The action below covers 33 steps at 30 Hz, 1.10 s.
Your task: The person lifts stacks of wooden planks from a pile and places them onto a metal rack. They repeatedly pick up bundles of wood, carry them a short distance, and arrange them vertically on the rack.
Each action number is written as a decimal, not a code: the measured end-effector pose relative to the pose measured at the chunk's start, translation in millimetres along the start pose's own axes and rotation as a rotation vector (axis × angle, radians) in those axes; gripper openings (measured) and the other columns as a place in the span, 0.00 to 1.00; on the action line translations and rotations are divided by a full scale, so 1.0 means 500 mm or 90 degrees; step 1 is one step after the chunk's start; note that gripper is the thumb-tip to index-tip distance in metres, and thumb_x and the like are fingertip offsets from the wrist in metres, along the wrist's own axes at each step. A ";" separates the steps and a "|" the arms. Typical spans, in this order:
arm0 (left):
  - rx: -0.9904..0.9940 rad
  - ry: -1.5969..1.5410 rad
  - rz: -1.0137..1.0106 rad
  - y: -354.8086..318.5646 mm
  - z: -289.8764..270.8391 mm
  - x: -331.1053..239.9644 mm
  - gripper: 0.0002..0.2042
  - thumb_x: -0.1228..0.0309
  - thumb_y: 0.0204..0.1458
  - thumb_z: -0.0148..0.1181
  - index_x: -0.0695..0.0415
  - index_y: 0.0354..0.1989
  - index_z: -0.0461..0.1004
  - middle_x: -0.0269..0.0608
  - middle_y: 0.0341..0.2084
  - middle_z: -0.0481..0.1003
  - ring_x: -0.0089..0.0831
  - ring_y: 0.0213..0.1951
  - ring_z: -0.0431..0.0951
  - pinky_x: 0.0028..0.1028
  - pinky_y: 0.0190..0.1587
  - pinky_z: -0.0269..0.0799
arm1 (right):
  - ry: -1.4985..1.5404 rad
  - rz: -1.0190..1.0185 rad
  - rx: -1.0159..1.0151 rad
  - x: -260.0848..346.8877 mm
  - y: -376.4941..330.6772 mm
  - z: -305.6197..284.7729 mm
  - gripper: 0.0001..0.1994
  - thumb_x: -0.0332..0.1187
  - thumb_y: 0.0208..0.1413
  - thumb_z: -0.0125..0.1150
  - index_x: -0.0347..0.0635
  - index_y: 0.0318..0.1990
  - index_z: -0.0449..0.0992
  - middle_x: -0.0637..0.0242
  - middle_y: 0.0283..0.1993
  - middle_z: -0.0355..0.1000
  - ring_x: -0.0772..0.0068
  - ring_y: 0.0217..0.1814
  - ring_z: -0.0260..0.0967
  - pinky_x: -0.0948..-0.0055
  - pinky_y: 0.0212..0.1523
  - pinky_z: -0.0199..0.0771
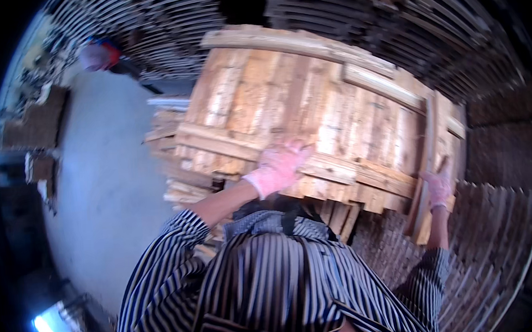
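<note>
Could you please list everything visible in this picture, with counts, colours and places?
wooden pallet: one, pale brown, tilted up in the middle, held by both hands.
loose boards: a stack, pale wood, left of and beneath the pallet.
stacked slats: many rows, dark brown, filling the right and top.
floor: grey, on the left.
another person: one, blurred, upper left.
striped shirt: one, black and white, bottom centre.
left hand: pink glove, pressed on a cross board of the pallet.
right hand: pink glove, fingers gripping the pallet's right edge.
</note>
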State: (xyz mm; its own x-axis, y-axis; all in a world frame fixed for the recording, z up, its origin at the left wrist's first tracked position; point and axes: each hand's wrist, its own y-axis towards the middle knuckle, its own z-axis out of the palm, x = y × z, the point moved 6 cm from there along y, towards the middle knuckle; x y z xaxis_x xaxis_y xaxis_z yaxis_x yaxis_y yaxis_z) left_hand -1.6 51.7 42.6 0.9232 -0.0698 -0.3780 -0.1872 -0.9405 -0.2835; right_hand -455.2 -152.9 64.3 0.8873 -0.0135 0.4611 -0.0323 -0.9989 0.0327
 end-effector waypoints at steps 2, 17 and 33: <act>0.029 -0.031 -0.017 0.015 -0.008 -0.012 0.38 0.57 0.52 0.67 0.48 0.72 0.60 0.44 0.68 0.63 0.47 0.71 0.60 0.47 0.74 0.53 | -0.047 0.109 0.033 0.003 0.014 -0.031 0.62 0.38 0.34 0.82 0.35 0.77 0.47 0.42 0.71 0.65 0.51 0.74 0.62 0.64 0.71 0.60; -0.013 0.014 -0.057 -0.010 0.001 0.024 0.34 0.69 0.51 0.61 0.48 0.70 0.63 0.41 0.69 0.64 0.38 0.72 0.61 0.43 0.78 0.45 | -0.268 0.187 0.019 0.062 0.070 0.002 0.54 0.55 0.48 0.71 0.59 0.79 0.46 0.43 0.71 0.63 0.41 0.67 0.68 0.48 0.65 0.69; -0.435 -0.217 -0.495 -0.511 0.211 0.242 0.39 0.43 0.56 0.60 0.57 0.69 0.62 0.56 0.68 0.58 0.56 0.73 0.49 0.58 0.76 0.37 | 0.204 -0.279 0.197 0.688 -0.239 0.208 0.30 0.37 0.67 0.61 0.42 0.73 0.62 0.51 0.73 0.63 0.58 0.73 0.64 0.62 0.71 0.67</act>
State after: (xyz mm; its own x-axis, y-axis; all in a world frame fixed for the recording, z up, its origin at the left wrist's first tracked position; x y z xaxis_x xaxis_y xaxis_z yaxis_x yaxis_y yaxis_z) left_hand 122.7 318.4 -23.7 0.5476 0.6204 -0.5615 0.7308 -0.6814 -0.0402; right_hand -98.1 -42.6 126.7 0.6048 0.3660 0.7073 0.4801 -0.8762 0.0428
